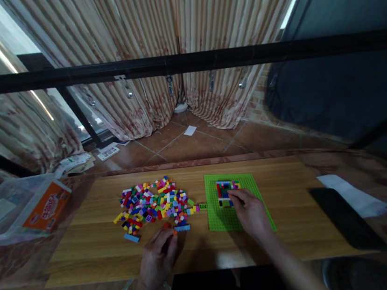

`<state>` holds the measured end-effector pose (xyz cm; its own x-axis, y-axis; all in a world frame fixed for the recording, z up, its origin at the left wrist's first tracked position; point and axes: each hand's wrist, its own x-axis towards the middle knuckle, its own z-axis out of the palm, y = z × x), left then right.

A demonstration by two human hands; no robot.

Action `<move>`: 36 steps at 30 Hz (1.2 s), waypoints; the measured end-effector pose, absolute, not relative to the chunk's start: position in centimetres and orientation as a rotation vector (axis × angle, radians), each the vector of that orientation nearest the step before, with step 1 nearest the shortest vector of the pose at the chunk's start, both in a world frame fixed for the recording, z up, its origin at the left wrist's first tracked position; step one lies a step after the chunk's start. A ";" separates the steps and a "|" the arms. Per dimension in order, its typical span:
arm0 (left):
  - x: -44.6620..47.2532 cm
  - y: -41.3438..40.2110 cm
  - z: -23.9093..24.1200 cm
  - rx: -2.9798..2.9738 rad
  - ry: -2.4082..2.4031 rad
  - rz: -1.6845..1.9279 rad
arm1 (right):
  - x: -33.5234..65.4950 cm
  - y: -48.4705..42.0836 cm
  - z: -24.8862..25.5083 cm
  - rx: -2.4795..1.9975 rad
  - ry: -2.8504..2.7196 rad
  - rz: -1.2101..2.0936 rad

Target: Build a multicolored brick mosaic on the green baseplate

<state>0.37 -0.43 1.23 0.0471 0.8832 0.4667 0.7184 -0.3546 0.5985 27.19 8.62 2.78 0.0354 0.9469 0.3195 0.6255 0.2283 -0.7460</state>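
Note:
My left hand point(157, 255) is closed at the near edge of a pile of small building bricks point(158, 201) in many colours. At its fingertips shows a small orange brick point(174, 233), beside a long light-blue brick point(182, 228). My right hand point(253, 213) reaches over the green baseplate point(220, 221), thumb and fingers pinched at the right side of a low brick build point(219, 191). That build is a rough square of red, blue, white and other bricks, partly covered by the hand. Whatever the right fingertips hold is hidden.
A loose light-blue brick point(131, 237) lies left, near the front of the wooden table point(96, 241). A clear plastic bin point(7, 210) with an orange packet point(48, 207) stands at the left. On the right are a black flat object point(345, 215) and white paper point(354, 193).

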 end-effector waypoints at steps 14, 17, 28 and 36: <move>0.5 -0.4 1.2 2.102 1.664 1.167 | 25.7 11.9 2.8 -1.647 -2.009 0.284; 0.6 -0.4 1.5 2.085 1.673 1.156 | 25.7 12.0 2.7 -1.657 -1.977 0.297; 0.5 -0.4 1.1 2.049 1.664 1.153 | 25.4 12.0 2.4 -1.767 -1.777 0.329; 0.5 -0.5 1.1 2.058 1.666 1.138 | 25.1 12.3 2.3 -1.816 -1.661 0.351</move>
<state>0.45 -0.46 1.06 0.0362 0.9130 0.4064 0.7105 -0.3095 0.6320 25.06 12.35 2.28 0.1635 0.9611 0.2225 0.7888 0.0081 -0.6146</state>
